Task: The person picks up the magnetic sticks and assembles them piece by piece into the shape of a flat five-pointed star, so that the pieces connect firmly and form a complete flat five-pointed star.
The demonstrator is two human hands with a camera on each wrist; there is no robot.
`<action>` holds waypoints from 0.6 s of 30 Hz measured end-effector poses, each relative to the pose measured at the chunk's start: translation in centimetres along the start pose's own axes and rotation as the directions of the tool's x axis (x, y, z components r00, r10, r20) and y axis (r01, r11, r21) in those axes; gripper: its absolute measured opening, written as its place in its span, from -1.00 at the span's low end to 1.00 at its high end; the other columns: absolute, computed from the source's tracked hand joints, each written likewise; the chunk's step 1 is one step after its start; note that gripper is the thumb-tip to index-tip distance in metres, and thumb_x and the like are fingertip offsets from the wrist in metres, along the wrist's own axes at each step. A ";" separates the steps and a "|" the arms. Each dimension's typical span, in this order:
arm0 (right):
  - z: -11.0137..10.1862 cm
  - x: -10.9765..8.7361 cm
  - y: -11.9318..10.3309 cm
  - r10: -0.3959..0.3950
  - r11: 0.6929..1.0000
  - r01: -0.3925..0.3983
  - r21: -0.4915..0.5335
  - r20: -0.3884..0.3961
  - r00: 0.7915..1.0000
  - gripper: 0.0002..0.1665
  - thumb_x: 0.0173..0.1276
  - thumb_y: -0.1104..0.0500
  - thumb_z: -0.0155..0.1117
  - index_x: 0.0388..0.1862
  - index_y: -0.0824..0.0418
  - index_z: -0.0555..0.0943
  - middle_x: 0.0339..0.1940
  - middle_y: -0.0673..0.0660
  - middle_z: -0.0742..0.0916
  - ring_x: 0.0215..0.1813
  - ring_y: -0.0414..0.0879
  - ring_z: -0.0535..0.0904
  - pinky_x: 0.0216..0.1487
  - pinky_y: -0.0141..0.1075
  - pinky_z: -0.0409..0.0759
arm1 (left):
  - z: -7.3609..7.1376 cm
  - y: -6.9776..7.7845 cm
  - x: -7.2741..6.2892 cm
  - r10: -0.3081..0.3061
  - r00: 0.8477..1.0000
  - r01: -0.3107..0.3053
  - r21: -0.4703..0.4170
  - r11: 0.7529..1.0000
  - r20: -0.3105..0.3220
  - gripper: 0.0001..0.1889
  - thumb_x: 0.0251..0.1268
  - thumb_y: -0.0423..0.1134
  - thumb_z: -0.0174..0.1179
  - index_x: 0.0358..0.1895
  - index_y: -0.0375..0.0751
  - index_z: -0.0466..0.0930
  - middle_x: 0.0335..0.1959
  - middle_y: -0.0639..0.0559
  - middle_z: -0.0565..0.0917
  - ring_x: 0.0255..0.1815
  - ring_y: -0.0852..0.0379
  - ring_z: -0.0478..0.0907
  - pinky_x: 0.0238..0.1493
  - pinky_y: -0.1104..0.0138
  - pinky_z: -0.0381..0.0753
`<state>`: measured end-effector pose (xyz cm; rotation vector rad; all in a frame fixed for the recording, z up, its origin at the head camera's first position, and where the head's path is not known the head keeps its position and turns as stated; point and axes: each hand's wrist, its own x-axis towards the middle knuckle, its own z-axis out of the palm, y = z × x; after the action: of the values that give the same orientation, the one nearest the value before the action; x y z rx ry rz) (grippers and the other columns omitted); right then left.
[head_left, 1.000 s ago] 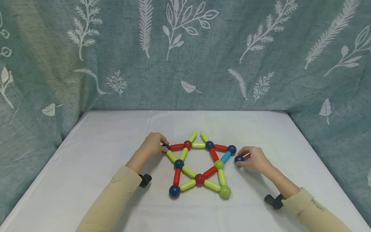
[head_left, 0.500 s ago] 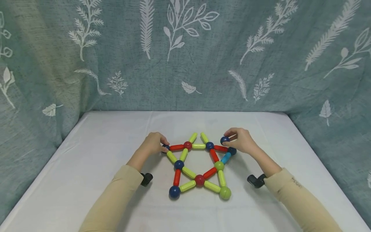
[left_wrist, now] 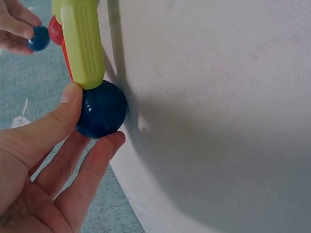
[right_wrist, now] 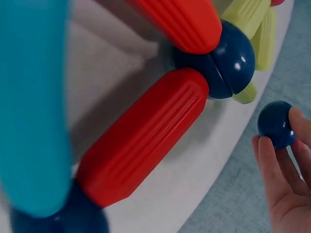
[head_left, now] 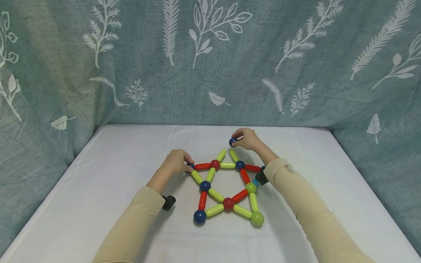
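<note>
A star-shaped frame of coloured rods and balls lies on the white table. My left hand [head_left: 175, 161] pinches the blue ball [left_wrist: 103, 110] at its far-left corner, thumb on one side and fingers on the other. A yellow-green rod [left_wrist: 83, 46] and a red rod [head_left: 202, 166] join that ball. Beyond the star's far side, my right hand [head_left: 247, 139] holds a loose blue ball [right_wrist: 276, 124] between thumb and fingertips. Just below that ball, two yellow-green rods lean toward each other, the left rod [head_left: 222, 155] and the right rod [head_left: 234, 156], their far ends apart.
Nearer me, a blue ball [head_left: 199, 217] and a green ball [head_left: 257, 218] form the star's front corners. My right sleeve [head_left: 296, 193] passes over its right side, partly covering the blue rod. A patterned curtain [head_left: 210, 62] hangs behind the table [head_left: 108, 175].
My right hand has carried the loose blue ball from the star's right side, up and leftward, to the two rod ends at the far side. The left hand keeps its hold.
</note>
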<state>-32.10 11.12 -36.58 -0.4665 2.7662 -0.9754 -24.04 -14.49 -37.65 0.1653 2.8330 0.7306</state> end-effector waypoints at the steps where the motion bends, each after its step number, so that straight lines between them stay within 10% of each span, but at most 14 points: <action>1: 0.1 0.3 -0.1 0.008 1.000 -0.008 -0.014 0.003 1.000 -0.63 0.17 0.26 0.31 -0.04 0.37 0.56 -0.03 0.28 0.62 0.04 0.10 0.51 0.00 -0.17 0.50 | 0.0 0.0 0.0 -0.001 1.000 0.001 -0.003 1.000 -0.004 -0.79 -0.04 -0.32 0.38 -0.25 -0.23 0.70 -0.25 -0.05 0.67 -0.07 -0.04 0.51 0.00 0.15 0.46; 18: 1.9 1.7 -1.8 0.223 0.974 -0.227 0.021 0.123 0.967 -0.67 0.18 0.34 0.28 -0.04 0.35 0.57 -0.01 0.27 0.61 -0.05 0.04 0.55 -0.19 -0.32 0.58 | 0.1 -0.3 -0.1 -0.007 1.000 0.007 -0.010 1.000 -0.016 -0.78 -0.05 -0.30 0.39 -0.26 -0.22 0.70 -0.24 -0.05 0.67 -0.07 -0.03 0.51 -0.01 0.15 0.46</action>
<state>-32.75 8.10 -36.97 -0.1924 2.6192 -0.9085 -23.90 -14.70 -37.89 0.1487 2.8430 0.7484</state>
